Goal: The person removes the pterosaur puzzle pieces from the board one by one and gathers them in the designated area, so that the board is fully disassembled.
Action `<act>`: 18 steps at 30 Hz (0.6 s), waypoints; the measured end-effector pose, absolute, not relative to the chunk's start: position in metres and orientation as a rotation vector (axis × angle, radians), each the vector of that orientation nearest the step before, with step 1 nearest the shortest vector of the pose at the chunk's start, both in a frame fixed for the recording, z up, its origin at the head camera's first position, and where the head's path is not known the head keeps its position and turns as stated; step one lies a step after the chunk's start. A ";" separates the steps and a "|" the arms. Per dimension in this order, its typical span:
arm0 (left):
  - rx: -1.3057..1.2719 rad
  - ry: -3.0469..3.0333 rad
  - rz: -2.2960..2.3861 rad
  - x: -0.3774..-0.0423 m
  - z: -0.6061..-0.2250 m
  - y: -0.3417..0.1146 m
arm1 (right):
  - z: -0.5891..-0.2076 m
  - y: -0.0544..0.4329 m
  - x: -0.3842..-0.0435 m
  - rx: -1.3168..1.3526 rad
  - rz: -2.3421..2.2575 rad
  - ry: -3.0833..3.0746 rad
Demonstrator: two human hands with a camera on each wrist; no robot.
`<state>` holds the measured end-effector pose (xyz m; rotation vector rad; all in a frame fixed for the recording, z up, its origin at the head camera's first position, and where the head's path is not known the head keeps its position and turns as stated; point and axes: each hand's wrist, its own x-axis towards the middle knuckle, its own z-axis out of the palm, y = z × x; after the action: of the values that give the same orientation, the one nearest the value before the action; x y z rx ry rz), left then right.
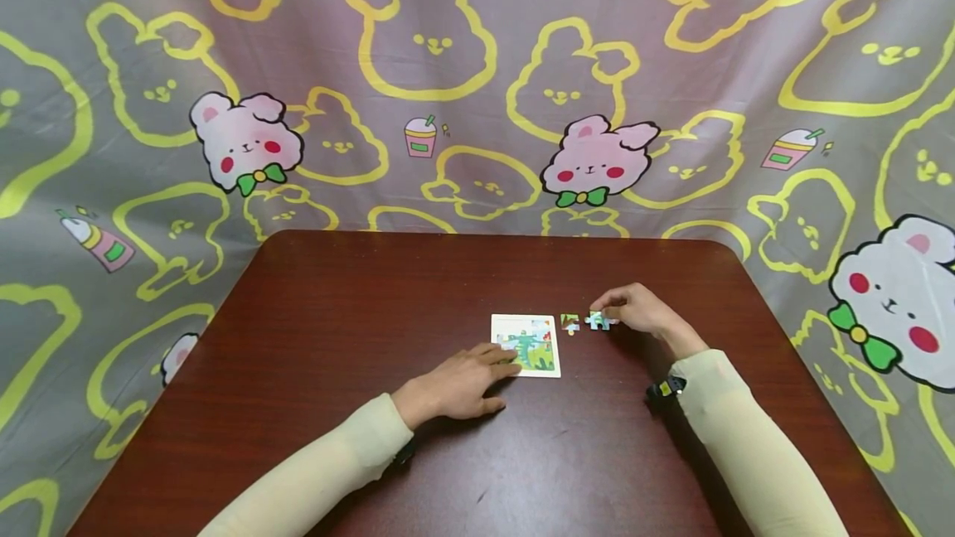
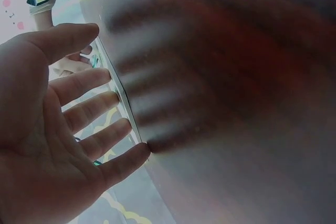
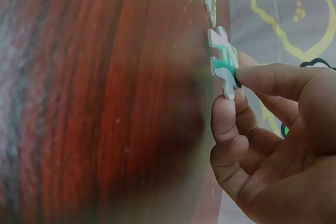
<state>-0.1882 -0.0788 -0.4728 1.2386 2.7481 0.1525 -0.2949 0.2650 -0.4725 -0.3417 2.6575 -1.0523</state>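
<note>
A square puzzle board [image 1: 522, 322] with a white border and a green figure printed on it lies on the table. My left hand [image 1: 462, 381] rests on its left part, the fingers fairly straight and covering some of the picture; in the left wrist view the fingertips touch the board's edge. To the right, my right hand [image 1: 642, 309] pinches a jigsaw piece [image 3: 224, 61] with white, pink and green print between thumb and fingers. Another jigsaw piece [image 1: 570, 322], brown and green, lies between the board and the pinched piece.
The dark reddish-brown table [image 1: 358, 288] has rounded far corners. Behind it and at both sides hangs a grey curtain [image 1: 477, 123] with rabbit and drink-cup prints. Black straps, one with a yellow label [image 1: 667, 388], circle the wrists over pale sleeves.
</note>
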 end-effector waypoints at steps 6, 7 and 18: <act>1.243 2.749 0.147 -0.189 -0.472 -0.079 | -0.473 0.265 -0.296 -0.329 -1.048 2.670; 1.243 2.749 0.147 -0.189 -0.472 -0.079 | -0.473 0.265 -0.296 -0.327 -1.046 2.675; 1.240 2.746 0.137 -0.189 -0.470 -0.079 | -0.474 0.266 -0.297 -0.349 -1.046 2.688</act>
<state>-0.1891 -0.0793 -0.4697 1.2396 2.7462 0.1371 -0.2970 0.2659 -0.4739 -0.3493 2.6877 -1.0462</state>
